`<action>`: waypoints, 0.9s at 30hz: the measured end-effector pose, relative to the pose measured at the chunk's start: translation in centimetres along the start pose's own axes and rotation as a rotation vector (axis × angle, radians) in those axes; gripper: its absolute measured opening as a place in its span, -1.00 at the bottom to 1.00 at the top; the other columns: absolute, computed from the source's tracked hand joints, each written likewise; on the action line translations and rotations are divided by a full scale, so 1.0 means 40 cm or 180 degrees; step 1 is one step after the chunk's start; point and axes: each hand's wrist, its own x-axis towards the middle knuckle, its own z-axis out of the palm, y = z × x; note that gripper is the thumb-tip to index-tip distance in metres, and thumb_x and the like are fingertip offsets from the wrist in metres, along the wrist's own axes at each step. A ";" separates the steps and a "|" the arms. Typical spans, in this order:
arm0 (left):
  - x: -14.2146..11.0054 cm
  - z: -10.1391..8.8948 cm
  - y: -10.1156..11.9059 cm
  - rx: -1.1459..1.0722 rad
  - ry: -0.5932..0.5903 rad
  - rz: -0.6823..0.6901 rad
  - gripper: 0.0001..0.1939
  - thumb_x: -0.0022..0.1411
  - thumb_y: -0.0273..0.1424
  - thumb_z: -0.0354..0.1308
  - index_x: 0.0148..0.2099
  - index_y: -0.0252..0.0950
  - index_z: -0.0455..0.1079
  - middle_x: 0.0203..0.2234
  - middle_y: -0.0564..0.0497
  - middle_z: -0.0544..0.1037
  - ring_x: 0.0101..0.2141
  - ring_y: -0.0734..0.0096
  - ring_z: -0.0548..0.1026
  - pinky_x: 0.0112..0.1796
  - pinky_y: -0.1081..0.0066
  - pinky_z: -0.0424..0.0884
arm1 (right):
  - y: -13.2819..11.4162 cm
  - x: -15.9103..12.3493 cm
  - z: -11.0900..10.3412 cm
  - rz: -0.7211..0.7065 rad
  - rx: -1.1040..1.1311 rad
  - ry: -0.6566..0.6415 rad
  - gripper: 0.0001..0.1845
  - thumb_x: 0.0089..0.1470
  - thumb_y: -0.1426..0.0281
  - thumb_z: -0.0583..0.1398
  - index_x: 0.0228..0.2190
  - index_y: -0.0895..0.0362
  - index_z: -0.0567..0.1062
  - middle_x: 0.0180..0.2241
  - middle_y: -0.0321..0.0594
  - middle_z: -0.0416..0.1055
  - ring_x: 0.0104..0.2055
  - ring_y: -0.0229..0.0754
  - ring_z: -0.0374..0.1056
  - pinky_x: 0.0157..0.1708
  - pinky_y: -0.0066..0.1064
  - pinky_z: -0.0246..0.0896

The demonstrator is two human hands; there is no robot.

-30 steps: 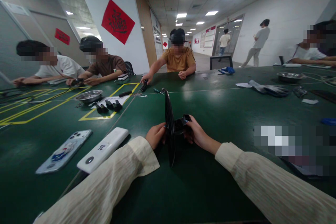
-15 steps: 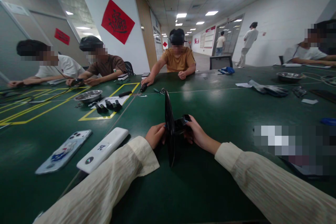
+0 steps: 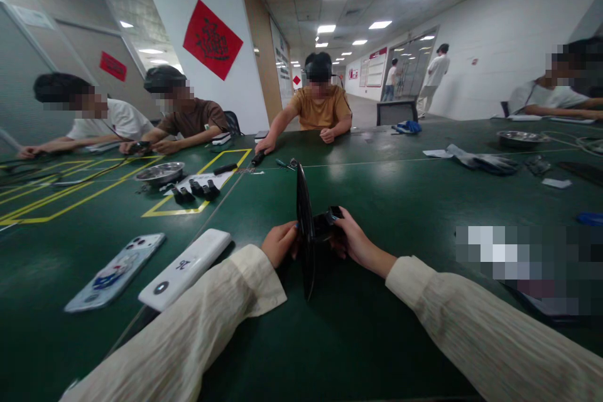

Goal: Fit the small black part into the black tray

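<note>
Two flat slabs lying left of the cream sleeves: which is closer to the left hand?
The white one with dark digits and a round dark spot; the pale phone, with camera lenses and a cartoon picture, lies farther from the left hand.

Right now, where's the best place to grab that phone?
Probably hold the phone by its long edges, halfway along, from above and the left, once your left hand leaves the black panel: the phone lies flat, cameras up, with the white box along its right.
</note>
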 end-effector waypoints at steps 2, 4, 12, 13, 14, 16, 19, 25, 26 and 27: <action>0.000 0.000 0.001 -0.0009 -0.0005 0.0012 -0.63 0.19 -0.17 -0.17 -0.47 -0.32 0.26 -0.78 0.09 0.32 -0.63 0.40 0.34 -0.49 0.44 0.23 | 0.001 0.001 0.000 -0.0012 0.0011 -0.0019 -0.55 0.02 0.17 0.02 -0.06 0.02 0.09 -0.62 -0.43 0.29 -0.74 -0.35 0.16 -0.87 -0.63 -0.07; -0.001 0.001 0.001 -0.0031 0.0030 -0.0018 -0.62 0.19 -0.17 -0.16 -0.47 -0.32 0.28 -0.78 0.09 0.32 -0.63 0.40 0.35 -0.50 0.44 0.24 | 0.001 0.001 0.000 -0.0017 0.0021 -0.0032 -0.55 0.02 0.17 0.03 -0.06 0.02 0.09 -0.62 -0.43 0.29 -0.73 -0.34 0.18 -0.86 -0.63 -0.06; 0.001 -0.004 -0.008 0.0021 -0.0071 0.0020 -0.62 0.20 -0.18 -0.17 -0.43 -0.33 0.30 -0.77 0.08 0.33 -0.62 0.38 0.35 -0.48 0.44 0.24 | -0.007 -0.006 0.003 -0.0024 0.0033 -0.0040 -0.58 0.04 0.18 0.02 -0.07 0.03 0.10 -0.61 -0.42 0.29 -0.73 -0.36 0.17 -0.85 -0.63 -0.06; 0.001 -0.004 -0.008 0.0036 -0.0082 0.0016 -0.61 0.20 -0.17 -0.18 -0.43 -0.33 0.29 -0.77 0.08 0.33 -0.62 0.38 0.35 -0.48 0.44 0.24 | -0.008 -0.007 0.004 -0.0023 0.0027 -0.0046 -0.58 0.04 0.18 0.02 -0.07 0.03 0.10 -0.62 -0.42 0.29 -0.73 -0.36 0.16 -0.85 -0.62 -0.06; 0.001 -0.004 -0.008 0.0048 -0.0088 0.0008 -0.61 0.20 -0.17 -0.19 -0.43 -0.33 0.29 -0.76 0.07 0.33 -0.61 0.38 0.35 -0.48 0.44 0.24 | -0.009 -0.008 0.005 -0.0017 0.0021 -0.0055 -0.58 0.04 0.18 0.02 -0.07 0.03 0.09 -0.62 -0.43 0.28 -0.74 -0.36 0.15 -0.85 -0.62 -0.06; 0.000 -0.003 -0.006 0.0057 -0.0097 -0.0004 -0.60 0.21 -0.15 -0.20 -0.43 -0.33 0.28 -0.76 0.08 0.33 -0.61 0.38 0.35 -0.48 0.44 0.23 | -0.011 -0.009 0.005 -0.0009 0.0020 -0.0067 -0.58 0.04 0.19 0.02 -0.07 0.03 0.10 -0.63 -0.43 0.28 -0.74 -0.36 0.14 -0.85 -0.62 -0.07; -0.001 -0.001 -0.001 0.0052 -0.0047 0.0004 -0.60 0.21 -0.15 -0.20 -0.42 -0.32 0.28 -0.76 0.09 0.32 -0.62 0.39 0.34 -0.48 0.44 0.23 | -0.011 -0.009 0.004 -0.0008 0.0026 -0.0066 -0.58 0.04 0.21 0.01 -0.06 0.03 0.09 -0.62 -0.43 0.28 -0.74 -0.37 0.14 -0.85 -0.62 -0.08; -0.002 0.001 0.015 0.0117 -0.0001 -0.0026 -0.59 0.21 -0.15 -0.20 -0.45 -0.32 0.28 -0.77 0.09 0.32 -0.64 0.39 0.33 -0.48 0.44 0.23 | -0.003 -0.004 -0.002 -0.0030 0.0022 -0.0128 -0.57 0.04 0.18 0.02 -0.06 0.02 0.09 -0.61 -0.42 0.29 -0.73 -0.36 0.16 -0.85 -0.62 -0.06; -0.002 0.001 0.018 0.0136 0.0002 -0.0023 -0.59 0.21 -0.15 -0.20 -0.45 -0.32 0.28 -0.78 0.09 0.32 -0.64 0.39 0.33 -0.49 0.44 0.23 | -0.001 -0.002 -0.003 -0.0031 0.0026 -0.0113 -0.57 0.04 0.18 0.02 -0.06 0.02 0.09 -0.62 -0.43 0.29 -0.74 -0.36 0.16 -0.85 -0.62 -0.06; -0.002 0.002 0.019 0.0155 0.0001 -0.0026 -0.59 0.21 -0.15 -0.20 -0.45 -0.32 0.29 -0.78 0.09 0.31 -0.64 0.40 0.32 -0.49 0.44 0.23 | 0.001 0.000 -0.003 -0.0031 0.0032 -0.0082 -0.58 0.03 0.18 0.02 -0.07 0.02 0.09 -0.63 -0.43 0.28 -0.74 -0.36 0.16 -0.86 -0.63 -0.07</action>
